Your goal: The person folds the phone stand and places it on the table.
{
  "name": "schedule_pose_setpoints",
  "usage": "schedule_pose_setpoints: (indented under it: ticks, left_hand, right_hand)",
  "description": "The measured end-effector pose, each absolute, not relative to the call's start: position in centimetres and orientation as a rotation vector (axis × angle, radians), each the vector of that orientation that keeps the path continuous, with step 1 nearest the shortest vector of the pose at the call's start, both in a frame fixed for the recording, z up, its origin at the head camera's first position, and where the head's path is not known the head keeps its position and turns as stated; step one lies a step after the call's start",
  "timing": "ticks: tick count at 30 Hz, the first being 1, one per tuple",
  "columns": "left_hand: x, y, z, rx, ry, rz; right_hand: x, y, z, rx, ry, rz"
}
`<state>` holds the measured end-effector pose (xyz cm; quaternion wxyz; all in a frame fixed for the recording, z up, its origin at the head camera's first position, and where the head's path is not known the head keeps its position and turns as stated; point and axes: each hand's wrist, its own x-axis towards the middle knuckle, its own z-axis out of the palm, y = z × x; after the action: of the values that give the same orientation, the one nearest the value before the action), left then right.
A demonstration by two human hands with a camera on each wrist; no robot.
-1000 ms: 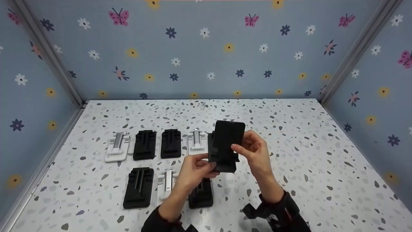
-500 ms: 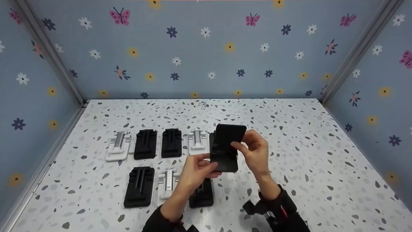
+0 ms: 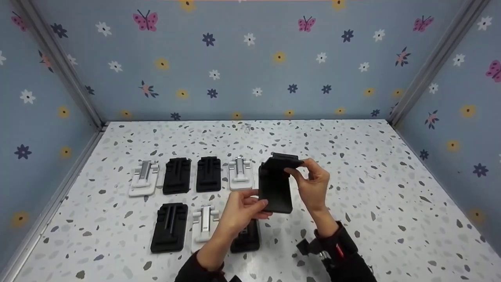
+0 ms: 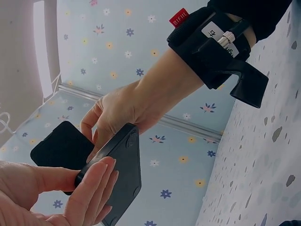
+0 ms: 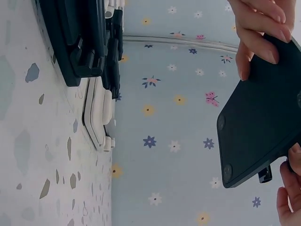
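Note:
A black foldable phone stand [image 3: 275, 192] is held up above the table, its base facing the head camera. My left hand [image 3: 244, 207] grips the base's lower left edge, thumb on top and fingers beneath. My right hand [image 3: 314, 182] pinches the hinged upper plate [image 3: 282, 161] at its right side; the plate stands at an angle to the base. In the left wrist view, the base [image 4: 124, 174] shows its underside, with the plate [image 4: 63, 146] beyond it. The right wrist view shows round pads on the base's underside [image 5: 263, 117].
Folded phone stands lie in two rows on the speckled table [image 3: 372, 188]: black ones [image 3: 177, 176] and white ones [image 3: 143, 178]. One black stand [image 3: 246, 239] lies partly behind my left forearm. Patterned walls [image 3: 250, 58] enclose the table's back and sides.
The upper plate has tipped away from facing the camera and now appears foreshortened near the top of the base. The right hand turned with it; the left hand moved slightly right.

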<state>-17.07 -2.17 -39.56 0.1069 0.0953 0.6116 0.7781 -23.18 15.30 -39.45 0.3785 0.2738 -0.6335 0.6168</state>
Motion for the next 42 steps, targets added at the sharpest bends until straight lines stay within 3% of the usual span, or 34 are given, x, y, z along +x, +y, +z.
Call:
schedule_pose_setpoints:
  ticks: [24, 42]
  left_hand:
    - [-17.4, -2.6, -39.5, 0.209, 1.718, 2.365]
    - [-17.6, -3.2, -39.4, 0.205, 1.778, 2.373]
  right_hand:
    - [-20.1, 16.2, -34.0, 0.770, -1.838, 1.049]
    - [-19.3, 14.7, -36.2, 0.826, -1.821, 1.056]
